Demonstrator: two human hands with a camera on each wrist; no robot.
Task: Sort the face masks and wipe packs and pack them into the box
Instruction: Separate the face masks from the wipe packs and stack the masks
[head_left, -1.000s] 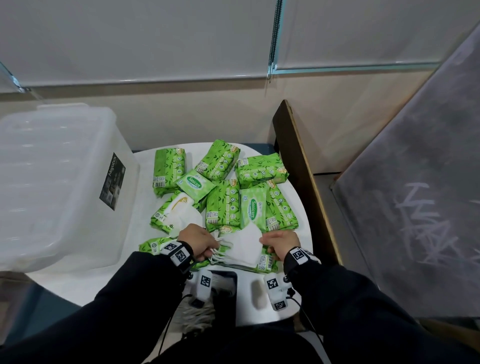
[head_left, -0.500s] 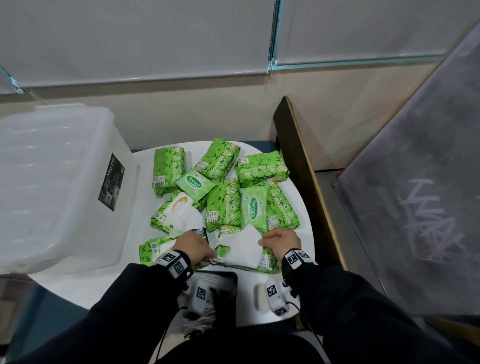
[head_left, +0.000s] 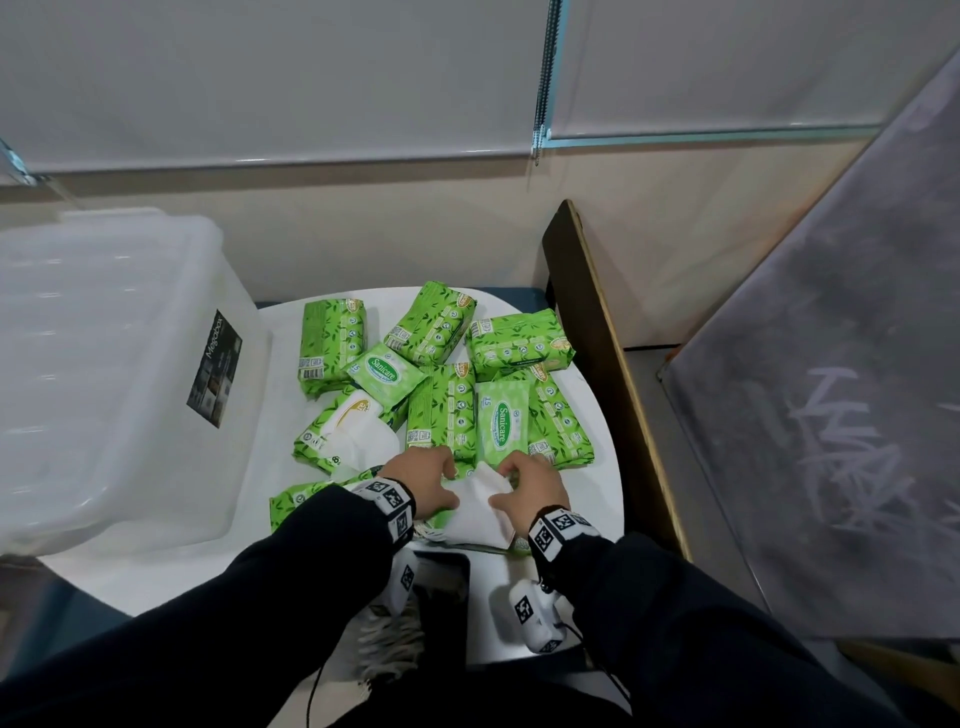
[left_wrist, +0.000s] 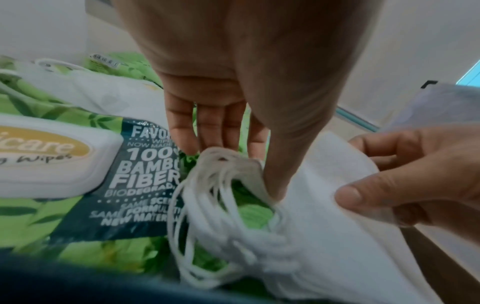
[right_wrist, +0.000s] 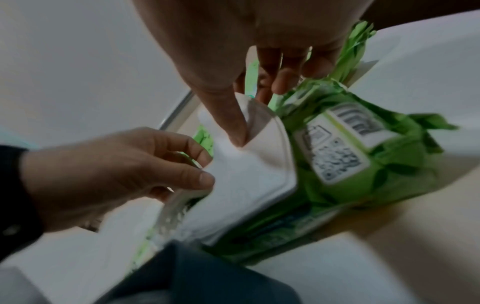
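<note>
My left hand (head_left: 427, 486) pinches the masks (head_left: 480, 512) at the ear-loop end; my right hand (head_left: 530, 488) pinches the opposite edge. The stack lies between both hands, long axis left to right, atop wipe packs (head_left: 441, 410) on the surface (head_left: 587, 415). The box (head_left: 130, 364) stands left, nearer my left hand.

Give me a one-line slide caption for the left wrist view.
Left hand and right hand pinch a stack of white face masks above green wipe packs.
</note>
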